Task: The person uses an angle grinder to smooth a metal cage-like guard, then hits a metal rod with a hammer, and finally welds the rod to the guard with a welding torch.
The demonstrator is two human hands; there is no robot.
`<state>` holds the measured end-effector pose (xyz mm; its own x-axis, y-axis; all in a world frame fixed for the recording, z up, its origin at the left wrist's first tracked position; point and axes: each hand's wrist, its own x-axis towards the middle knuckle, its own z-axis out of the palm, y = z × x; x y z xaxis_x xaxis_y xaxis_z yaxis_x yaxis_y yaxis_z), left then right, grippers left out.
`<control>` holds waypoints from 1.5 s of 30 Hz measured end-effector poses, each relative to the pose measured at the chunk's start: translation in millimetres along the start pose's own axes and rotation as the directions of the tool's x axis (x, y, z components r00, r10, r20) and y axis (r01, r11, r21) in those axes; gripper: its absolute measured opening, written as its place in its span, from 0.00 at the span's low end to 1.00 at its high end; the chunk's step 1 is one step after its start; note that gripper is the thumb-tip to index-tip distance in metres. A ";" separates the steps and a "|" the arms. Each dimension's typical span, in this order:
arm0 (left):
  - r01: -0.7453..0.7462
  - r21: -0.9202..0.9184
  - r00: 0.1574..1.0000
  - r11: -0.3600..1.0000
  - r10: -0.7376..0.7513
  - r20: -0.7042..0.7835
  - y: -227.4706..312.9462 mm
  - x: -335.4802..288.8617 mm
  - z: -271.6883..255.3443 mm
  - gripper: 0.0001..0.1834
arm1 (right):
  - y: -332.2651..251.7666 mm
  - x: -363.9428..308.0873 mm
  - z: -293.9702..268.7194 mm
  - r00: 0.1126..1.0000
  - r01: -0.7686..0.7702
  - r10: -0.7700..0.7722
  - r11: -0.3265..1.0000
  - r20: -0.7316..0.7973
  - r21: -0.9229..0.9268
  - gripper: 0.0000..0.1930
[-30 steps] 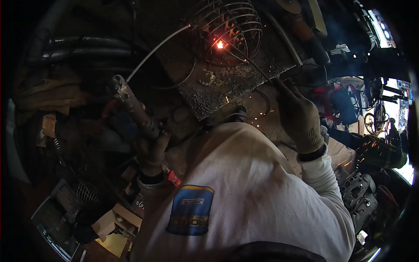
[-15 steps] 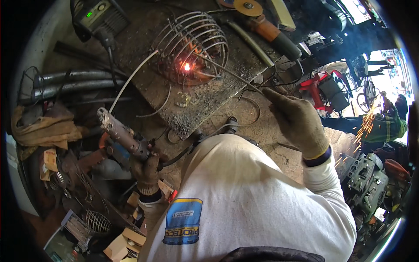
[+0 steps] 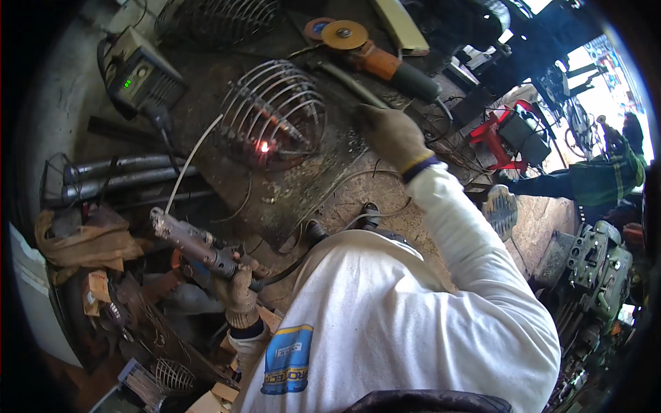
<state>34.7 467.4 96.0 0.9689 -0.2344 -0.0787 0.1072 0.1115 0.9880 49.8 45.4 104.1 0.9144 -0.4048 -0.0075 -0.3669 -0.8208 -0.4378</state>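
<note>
My gloved left hand (image 3: 241,292) grips a welding electrode holder (image 3: 193,241). A long, slightly curved electrode (image 3: 195,153) runs from its jaw up to a domed wire cage (image 3: 275,110). The cage lies on a dark metal plate (image 3: 234,186), and a small spot glows red-orange at its lower bars. Reaching over the plate's right side is my gloved right hand (image 3: 396,138), close to the lower end of a metal tube (image 3: 354,84). Its fingers are dark and blurred, so whether they hold anything is unclear.
An angle grinder (image 3: 385,65) lies behind the tube. The welding machine (image 3: 141,76) stands at the far left, near metal pipes (image 3: 124,175). A grey ridged object (image 3: 500,210) is on the right. Farther right are a co-worker (image 3: 606,172) and an engine-like machine (image 3: 595,265).
My right hand has moved inward over the plate; the thin rod that reached from the cage to its fingers no longer shows. The view has shifted, and the co-worker's sparks are gone.
</note>
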 end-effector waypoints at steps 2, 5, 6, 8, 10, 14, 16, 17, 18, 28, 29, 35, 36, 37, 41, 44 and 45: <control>0.015 -0.040 1.000 0.999 -0.014 0.011 11.5 -0.5 18.4 0.21 | -0.9 28.5 14.0 1.000 0.011 -0.009 0.994 0.013 -0.108 0.17; 0.018 -0.037 1.000 0.999 -0.018 -0.015 14.8 -5.6 32.0 0.21 | -17.4 30.4 5.2 0.990 0.051 -0.074 0.982 -0.121 -0.180 0.17; -0.002 0.006 0.998 1.000 0.002 -0.067 16.3 -5.8 35.4 0.20 | -27.5 22.0 -1.9 0.954 0.142 -0.189 0.969 -0.232 -0.204 0.18; 0.067 -0.008 0.994 0.998 -0.066 0.082 34.5 1.5 59.7 0.24 | -41.4 -16.8 -34.8 0.983 0.162 -0.147 0.976 -0.106 0.144 0.24; 0.006 0.033 0.995 0.999 -0.010 0.097 45.5 15.5 100.8 0.30 | -38.5 -66.0 -41.5 0.941 0.325 -0.329 0.809 -0.082 0.489 0.32; -0.230 0.210 0.868 0.950 0.102 0.485 59.1 53.4 195.2 0.23 | -35.8 -118.9 -45.8 0.849 0.512 -0.482 0.651 -0.216 0.560 0.38; -0.315 0.206 0.747 0.927 0.108 0.655 67.2 62.7 252.7 0.24 | -20.5 -120.1 -39.0 0.987 0.089 -0.161 0.629 0.018 0.772 0.44; -0.377 0.242 0.693 0.894 0.099 0.714 62.6 66.5 273.8 0.25 | -6.0 -117.2 -30.3 0.994 -0.071 -0.046 0.457 0.103 0.887 0.45; -0.382 0.241 0.688 0.893 0.101 0.718 62.4 67.9 293.1 0.25 | 7.8 -113.9 -19.3 0.980 -0.197 0.059 0.255 0.188 0.947 0.46; -0.702 -0.064 0.284 0.710 0.361 0.888 44.4 59.8 305.1 0.32 | 185.1 -76.3 -151.3 0.571 0.094 0.374 0.855 -0.731 0.510 0.18; -0.548 0.138 0.453 0.825 0.154 0.878 47.8 60.0 296.2 0.34 | 221.2 -55.7 -166.0 0.524 -0.059 0.275 0.956 -0.806 0.288 0.16; -0.234 0.485 0.755 0.843 -0.157 0.637 41.8 52.5 241.3 0.26 | 276.0 74.7 -208.5 0.346 -0.173 0.583 0.810 -0.736 0.560 0.23; -0.126 0.485 0.804 0.865 -0.197 0.561 36.8 48.0 231.6 0.25 | 277.8 92.6 -202.2 0.334 -0.156 0.617 0.782 -0.712 0.604 0.25; -0.058 0.493 0.833 0.868 -0.230 0.503 31.5 42.4 219.5 0.21 | 281.4 109.4 -193.9 0.312 -0.167 0.617 0.785 -0.723 0.597 0.27; -0.110 0.570 0.919 0.814 -0.135 0.370 -5.3 22.0 165.2 0.19 | 276.0 149.4 -176.5 0.249 -0.318 0.667 0.741 -0.703 0.591 0.28; -0.115 0.668 0.935 0.735 -0.147 0.323 2.7 17.2 155.4 0.19 | 304.2 163.4 -152.2 0.323 -0.470 0.554 0.797 -0.767 0.378 0.31; -0.111 0.650 0.943 0.751 -0.127 0.308 1.8 13.7 153.3 0.19 | 321.0 168.4 -142.7 0.330 -0.487 0.494 0.819 -0.804 0.303 0.34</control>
<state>13.9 316.3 117.1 0.8314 -0.5325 -0.1588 -0.1720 -0.5183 0.8377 61.6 -343.8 90.6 -0.0173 -0.8635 0.5040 -0.6943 -0.3524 -0.6276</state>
